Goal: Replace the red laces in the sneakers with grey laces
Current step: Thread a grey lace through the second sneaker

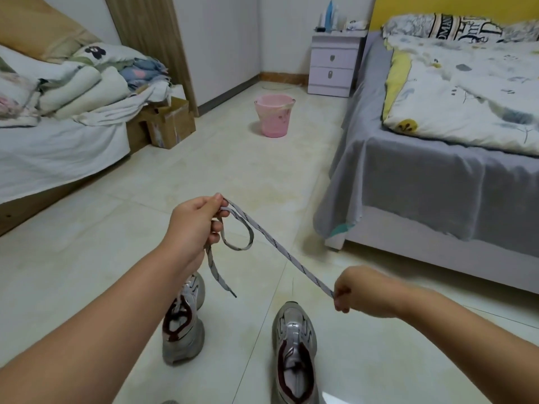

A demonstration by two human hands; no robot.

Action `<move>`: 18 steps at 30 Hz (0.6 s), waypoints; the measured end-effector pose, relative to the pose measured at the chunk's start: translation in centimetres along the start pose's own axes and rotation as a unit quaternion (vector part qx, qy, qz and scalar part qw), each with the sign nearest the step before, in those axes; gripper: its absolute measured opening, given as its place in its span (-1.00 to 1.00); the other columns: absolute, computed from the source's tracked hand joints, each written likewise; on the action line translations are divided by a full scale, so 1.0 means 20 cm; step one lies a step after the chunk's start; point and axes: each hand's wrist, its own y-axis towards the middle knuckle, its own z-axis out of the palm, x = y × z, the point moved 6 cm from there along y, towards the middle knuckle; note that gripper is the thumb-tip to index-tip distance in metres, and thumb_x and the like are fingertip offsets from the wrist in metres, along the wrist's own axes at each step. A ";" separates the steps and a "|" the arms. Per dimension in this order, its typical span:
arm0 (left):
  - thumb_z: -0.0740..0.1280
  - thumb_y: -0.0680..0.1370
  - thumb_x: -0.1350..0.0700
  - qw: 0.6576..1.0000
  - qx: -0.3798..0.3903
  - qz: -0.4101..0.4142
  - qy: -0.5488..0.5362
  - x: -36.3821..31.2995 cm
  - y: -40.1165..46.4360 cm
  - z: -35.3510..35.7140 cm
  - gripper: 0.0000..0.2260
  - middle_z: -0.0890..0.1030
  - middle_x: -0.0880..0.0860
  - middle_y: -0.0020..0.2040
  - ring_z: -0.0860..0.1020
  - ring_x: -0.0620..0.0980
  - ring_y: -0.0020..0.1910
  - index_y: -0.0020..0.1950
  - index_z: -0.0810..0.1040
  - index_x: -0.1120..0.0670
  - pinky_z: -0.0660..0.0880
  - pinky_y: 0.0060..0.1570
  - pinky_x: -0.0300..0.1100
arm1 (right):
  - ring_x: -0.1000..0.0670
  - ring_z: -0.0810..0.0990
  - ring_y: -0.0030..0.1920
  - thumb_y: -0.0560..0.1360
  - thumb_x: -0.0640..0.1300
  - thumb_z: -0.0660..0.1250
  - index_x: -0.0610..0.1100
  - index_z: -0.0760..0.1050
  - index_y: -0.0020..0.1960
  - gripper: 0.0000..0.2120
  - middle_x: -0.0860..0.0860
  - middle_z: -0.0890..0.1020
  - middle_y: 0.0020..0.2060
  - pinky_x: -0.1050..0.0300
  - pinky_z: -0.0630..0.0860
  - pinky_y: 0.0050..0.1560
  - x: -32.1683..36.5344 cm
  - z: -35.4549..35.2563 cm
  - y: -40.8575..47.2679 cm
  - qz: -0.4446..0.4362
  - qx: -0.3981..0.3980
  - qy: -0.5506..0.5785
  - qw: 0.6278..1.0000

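Stretching across the middle of the frame, the grey lace runs taut between two hands. The left hand pinches it at centre, a loop and a loose end dangling below its grip; the right hand grasps the other end, lower right. Two sneakers stand on the floor at the bottom: left sneaker, right sneaker.

We note a pale tiled floor and white walls, with a yellow wall behind the right-hand bed. A white nightstand stands in the far corner. A pink bucket sits mid-floor. Cardboard boxes adjoin the left bed, which carries piled bedding.
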 end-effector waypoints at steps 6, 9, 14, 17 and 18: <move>0.23 0.56 0.16 0.989 0.017 -0.022 0.148 0.38 0.12 -0.01 -0.81 0.36 0.05 -0.41 0.24 -0.11 -0.59 -0.21 0.52 0.18 0.18 -0.55 -0.31 | 0.03 0.51 -0.39 0.56 -0.21 0.15 -0.22 0.50 -0.11 -0.82 -0.07 0.59 -0.26 0.29 0.40 -0.42 -0.23 0.22 0.23 0.058 0.018 0.161 0.985; 0.24 0.56 0.15 0.964 0.038 -0.011 0.263 0.65 0.17 0.02 -0.79 0.32 0.03 -0.48 0.24 -0.05 -0.55 -0.22 0.54 0.19 0.15 -0.49 -0.24 | -0.11 0.55 -0.46 0.59 -0.29 0.06 -0.29 0.38 -0.14 -0.82 -0.22 0.59 -0.35 0.17 0.52 -0.45 -0.31 0.34 0.37 0.100 0.010 0.426 0.899; 0.27 0.55 0.13 0.914 0.089 0.008 0.397 1.06 0.22 0.11 -0.79 0.44 -0.05 -0.45 0.38 -0.11 -0.43 -0.30 0.51 0.08 0.28 -0.40 -0.22 | -0.06 0.59 -0.45 0.49 -0.38 0.27 -0.24 0.39 -0.25 -0.84 -0.19 0.61 -0.38 0.19 0.58 -0.40 -0.39 0.57 0.58 0.117 0.027 0.524 0.843; 0.27 0.54 0.08 0.908 0.091 -0.020 0.409 1.24 0.23 0.17 -0.94 0.49 -0.05 -0.38 0.44 -0.12 -0.39 -0.05 0.49 0.05 0.30 -0.45 -0.29 | -0.03 0.58 -0.47 0.46 -0.40 0.28 -0.19 0.34 -0.31 -0.76 -0.15 0.60 -0.43 0.22 0.54 -0.46 -0.43 0.67 0.65 0.123 0.041 0.530 0.838; 0.26 0.54 0.06 0.900 0.099 -0.016 0.424 1.30 0.23 0.20 -0.88 0.47 -0.05 -0.37 0.44 -0.12 -0.38 0.07 0.43 0.01 0.29 -0.43 -0.27 | -0.04 0.57 -0.47 0.47 -0.40 0.27 -0.18 0.34 -0.30 -0.76 -0.15 0.60 -0.43 0.23 0.53 -0.46 -0.44 0.70 0.67 0.122 0.044 0.530 0.838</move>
